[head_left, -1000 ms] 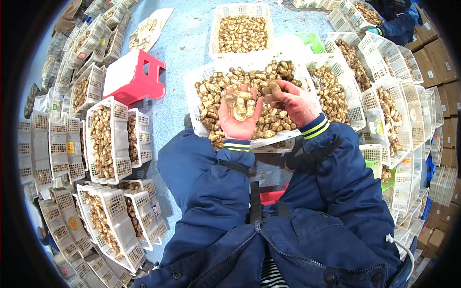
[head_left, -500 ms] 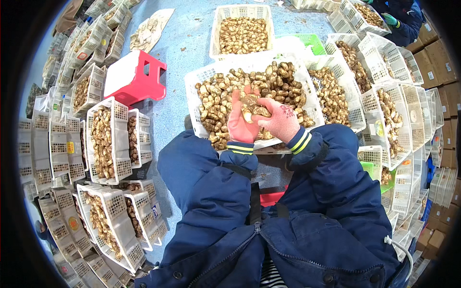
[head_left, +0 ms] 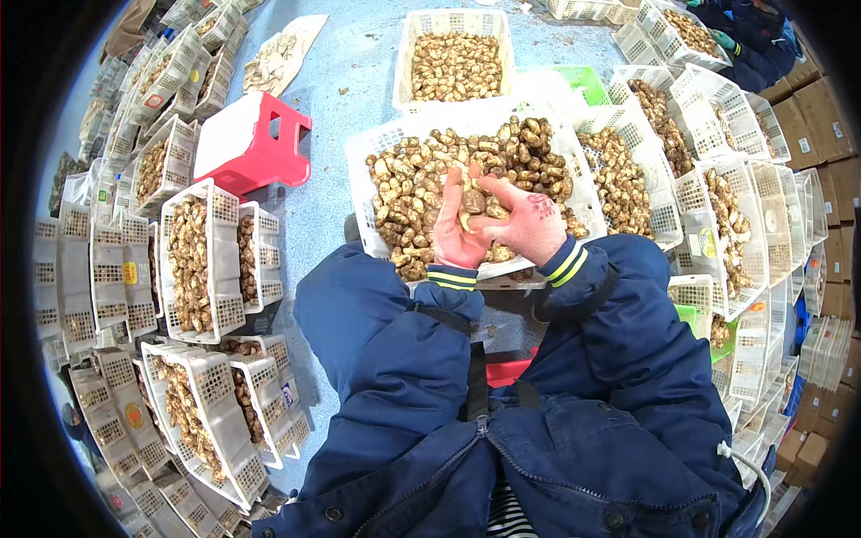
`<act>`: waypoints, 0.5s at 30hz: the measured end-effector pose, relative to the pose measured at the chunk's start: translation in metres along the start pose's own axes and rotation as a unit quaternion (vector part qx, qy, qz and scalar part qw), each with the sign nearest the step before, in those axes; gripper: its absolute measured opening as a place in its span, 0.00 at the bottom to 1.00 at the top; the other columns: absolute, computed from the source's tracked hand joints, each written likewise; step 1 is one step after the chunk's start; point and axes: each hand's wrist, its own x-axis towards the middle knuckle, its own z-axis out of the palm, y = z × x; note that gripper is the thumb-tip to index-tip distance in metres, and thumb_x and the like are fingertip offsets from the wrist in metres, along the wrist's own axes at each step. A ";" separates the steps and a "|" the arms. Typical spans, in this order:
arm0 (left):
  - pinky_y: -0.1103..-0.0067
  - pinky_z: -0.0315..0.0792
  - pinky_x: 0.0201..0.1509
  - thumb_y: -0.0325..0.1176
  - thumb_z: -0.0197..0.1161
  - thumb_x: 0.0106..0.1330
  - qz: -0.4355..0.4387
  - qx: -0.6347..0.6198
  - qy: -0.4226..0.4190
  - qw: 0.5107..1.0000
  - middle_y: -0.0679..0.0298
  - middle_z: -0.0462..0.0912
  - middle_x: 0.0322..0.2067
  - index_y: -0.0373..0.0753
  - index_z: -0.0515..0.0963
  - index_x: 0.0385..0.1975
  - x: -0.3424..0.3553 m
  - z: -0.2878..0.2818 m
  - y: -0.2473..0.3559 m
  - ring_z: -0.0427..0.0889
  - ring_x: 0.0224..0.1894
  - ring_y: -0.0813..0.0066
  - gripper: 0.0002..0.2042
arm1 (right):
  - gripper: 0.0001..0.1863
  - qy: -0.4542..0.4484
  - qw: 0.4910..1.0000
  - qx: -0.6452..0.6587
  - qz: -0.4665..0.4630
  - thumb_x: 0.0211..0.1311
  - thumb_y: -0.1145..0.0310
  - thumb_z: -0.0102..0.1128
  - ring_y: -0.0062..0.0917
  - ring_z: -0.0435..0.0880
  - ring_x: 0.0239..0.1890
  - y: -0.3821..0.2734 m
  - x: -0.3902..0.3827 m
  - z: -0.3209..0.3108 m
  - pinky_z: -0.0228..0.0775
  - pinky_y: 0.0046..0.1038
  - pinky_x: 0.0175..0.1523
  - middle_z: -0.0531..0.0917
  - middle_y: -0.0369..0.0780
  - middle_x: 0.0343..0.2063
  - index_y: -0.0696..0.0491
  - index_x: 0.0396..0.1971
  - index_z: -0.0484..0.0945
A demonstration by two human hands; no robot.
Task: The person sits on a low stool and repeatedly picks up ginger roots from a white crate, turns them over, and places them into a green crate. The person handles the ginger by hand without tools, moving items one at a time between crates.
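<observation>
My left hand (head_left: 456, 238), in a pink glove, is cupped around pale-brown tubers (head_left: 473, 199) above a large white crate (head_left: 368, 188) heaped with similar muddy tubers. My right hand (head_left: 529, 224), also pink-gloved with a printed pattern, reaches across onto the left palm, its fingers curled on the same tubers; their fingertips are partly hidden. To the right, another white crate (head_left: 661, 202) of tubers stands against the big one.
A red stool with white top (head_left: 229, 139) stands at the left, near stacked crates (head_left: 220, 269) of tubers. Another crate (head_left: 404, 54) lies ahead, a green crate (head_left: 583, 81) behind mine. Cartons (head_left: 807, 117) line the right. A co-worker's gloved hand (head_left: 725, 40) shows top right.
Since a second ago my right hand has moved left and down from the heap onto my left palm, where the tubers now sit turned differently. The co-worker's arm has shifted.
</observation>
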 end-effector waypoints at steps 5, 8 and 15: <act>0.64 0.69 0.64 0.40 0.44 0.76 0.009 -0.052 0.002 0.999 0.60 0.66 0.65 0.48 0.62 0.67 0.000 0.009 -0.006 0.68 0.64 0.58 0.21 | 0.31 -0.016 0.999 0.035 0.014 0.52 0.64 0.69 0.29 0.83 0.50 0.001 0.002 -0.003 0.73 0.26 0.53 0.80 0.45 0.52 0.57 0.57 0.74; 0.64 0.70 0.60 0.52 0.45 0.74 -0.013 -0.060 0.036 0.997 0.62 0.70 0.63 0.51 0.64 0.66 -0.003 0.017 0.000 0.71 0.61 0.63 0.24 | 0.30 0.013 0.986 0.163 -0.014 0.51 0.64 0.69 0.21 0.83 0.38 0.005 0.005 -0.002 0.75 0.24 0.44 0.84 0.42 0.47 0.52 0.57 0.76; 0.62 0.74 0.51 0.53 0.48 0.71 -0.074 -0.058 0.111 0.989 0.67 0.74 0.57 0.54 0.69 0.63 -0.008 0.027 0.009 0.75 0.54 0.65 0.23 | 0.29 -0.045 0.913 0.402 0.047 0.56 0.72 0.66 0.11 0.76 0.30 0.013 0.007 -0.004 0.71 0.17 0.34 0.81 0.32 0.39 0.53 0.61 0.72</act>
